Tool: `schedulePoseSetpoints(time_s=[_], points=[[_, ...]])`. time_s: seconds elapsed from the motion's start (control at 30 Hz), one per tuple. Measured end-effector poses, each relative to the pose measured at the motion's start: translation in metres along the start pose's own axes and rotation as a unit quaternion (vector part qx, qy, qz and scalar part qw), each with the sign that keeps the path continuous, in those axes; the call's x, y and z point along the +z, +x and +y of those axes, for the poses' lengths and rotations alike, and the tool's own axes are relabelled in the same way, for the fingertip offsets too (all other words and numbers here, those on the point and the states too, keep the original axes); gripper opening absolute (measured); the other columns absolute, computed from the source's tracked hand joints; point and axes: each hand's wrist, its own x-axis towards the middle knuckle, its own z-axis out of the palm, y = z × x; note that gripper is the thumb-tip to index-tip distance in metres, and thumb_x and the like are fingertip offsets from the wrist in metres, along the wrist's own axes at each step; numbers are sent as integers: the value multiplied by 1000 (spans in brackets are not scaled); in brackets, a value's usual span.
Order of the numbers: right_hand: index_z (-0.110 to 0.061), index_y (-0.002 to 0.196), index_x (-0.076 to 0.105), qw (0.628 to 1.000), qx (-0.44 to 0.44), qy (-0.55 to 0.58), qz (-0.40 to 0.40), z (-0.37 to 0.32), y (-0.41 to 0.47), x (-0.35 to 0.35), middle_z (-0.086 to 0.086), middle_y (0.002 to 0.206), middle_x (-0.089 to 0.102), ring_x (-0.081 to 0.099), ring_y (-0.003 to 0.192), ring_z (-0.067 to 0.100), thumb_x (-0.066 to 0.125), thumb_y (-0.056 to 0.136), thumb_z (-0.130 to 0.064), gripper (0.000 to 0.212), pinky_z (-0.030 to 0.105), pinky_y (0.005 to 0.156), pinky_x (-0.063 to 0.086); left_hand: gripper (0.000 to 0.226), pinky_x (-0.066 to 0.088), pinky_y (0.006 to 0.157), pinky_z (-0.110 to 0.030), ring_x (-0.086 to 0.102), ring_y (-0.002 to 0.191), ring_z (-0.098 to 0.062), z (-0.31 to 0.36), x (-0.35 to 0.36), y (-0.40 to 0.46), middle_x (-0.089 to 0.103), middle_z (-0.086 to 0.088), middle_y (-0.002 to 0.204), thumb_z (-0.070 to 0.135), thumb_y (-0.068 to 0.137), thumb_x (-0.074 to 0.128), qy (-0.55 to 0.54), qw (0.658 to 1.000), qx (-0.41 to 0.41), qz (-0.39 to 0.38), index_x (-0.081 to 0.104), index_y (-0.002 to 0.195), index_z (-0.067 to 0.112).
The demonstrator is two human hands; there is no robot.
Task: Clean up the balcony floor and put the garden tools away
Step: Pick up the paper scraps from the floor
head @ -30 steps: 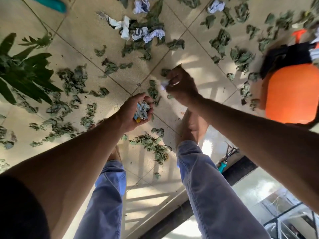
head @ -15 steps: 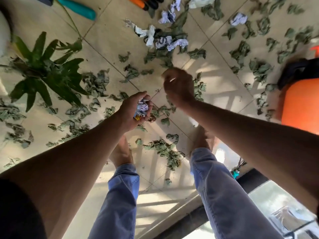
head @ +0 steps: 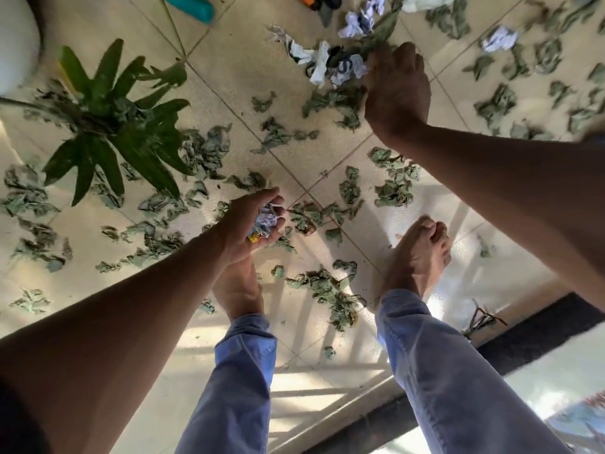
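Note:
Dry green leaves [head: 327, 286] and crumpled white paper scraps [head: 322, 63] litter the beige tiled balcony floor [head: 235, 77]. My left hand [head: 252, 221] is cupped palm up and holds a wad of crumpled paper [head: 265, 221]. My right hand [head: 394, 86] reaches far forward, back toward the camera, with its fingertips down at a paper scrap [head: 352, 67] in the pile. Whether it grips the scrap is hidden. A teal tool handle [head: 190, 6] and an orange-and-black tool [head: 316, 0] lie at the top edge.
A green leafy plant [head: 111, 126] spreads at the left beside a white pot [head: 16, 44]. My bare feet [head: 419, 257] and blue trouser legs [head: 458, 371] stand among the leaves. A dark door track [head: 523, 335] runs along the lower right.
My right hand has moved forward, away from my left hand, to the paper pile farther out. My left hand stays cupped round its paper wad. The view has shifted forward.

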Motion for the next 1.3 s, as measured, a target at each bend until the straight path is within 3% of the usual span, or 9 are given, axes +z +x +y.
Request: schedulePoseSetpoints(time_s=[0.17,0.33,0.5,0.57,0.7,0.83,0.97,1.1,1.3], points=[[-23,124,54,999,3,-29,18,1,13,-2,15,123,51,51,112,37,53,78,11,58,43,81,49,20,46,59,-25,60,62,-16,-2,-4,1,65,-1,77,34,99,64,12,1000,3,-2,64,88,17],[-21,107,60,999,27,-41,1,1,9,-8,11,121,52,51,114,34,63,77,1,37,41,83,47,21,47,60,-26,61,65,-16,4,0,-1,66,-3,80,35,96,67,14,999,18,-23,66,88,17],[-26,102,64,985,118,124,4,2,-18,-28,-12,104,68,63,96,13,60,87,-17,18,22,72,50,25,48,57,-27,62,69,-16,5,13,-5,65,-3,83,40,95,67,-34,998,15,-42,67,88,16],[-28,98,71,958,157,238,-31,-3,-36,-40,-18,93,69,62,78,-1,65,92,-19,12,8,61,44,27,50,61,-27,64,71,-17,4,21,-9,67,-2,83,43,94,66,-58,997,9,-44,68,87,17],[-23,92,75,876,166,428,-148,-17,-79,-55,-5,83,74,75,74,16,74,92,-15,8,41,71,64,31,54,65,-27,67,69,-15,3,38,-22,69,-1,78,44,99,59,-106,993,-1,-48,67,87,17],[-13,87,67,801,196,518,-228,-39,-119,-67,10,82,75,77,75,26,79,83,0,18,39,66,65,30,58,67,-26,66,69,-15,3,52,-34,68,-3,80,43,98,60,-125,990,-11,-62,66,90,15],[-21,83,65,846,193,449,-214,-61,-143,-53,2,79,76,76,70,20,95,64,-28,36,43,62,62,37,60,79,-31,70,82,-19,2,56,-40,75,-6,92,46,99,58,-139,986,7,-92,71,101,12],[-21,77,75,896,105,401,-163,-88,-162,-43,-10,72,74,71,64,4,84,79,-20,9,39,62,62,40,58,76,-31,72,85,-18,0,53,-40,76,-3,90,53,97,57,-95,989,33,-106,73,93,16],[-26,81,76,908,59,376,-175,-99,-156,-40,-10,78,76,71,71,6,63,89,-11,21,37,65,62,27,58,66,-28,68,72,-17,-8,33,-33,71,-3,82,42,96,67,-125,992,26,5,67,87,16]])
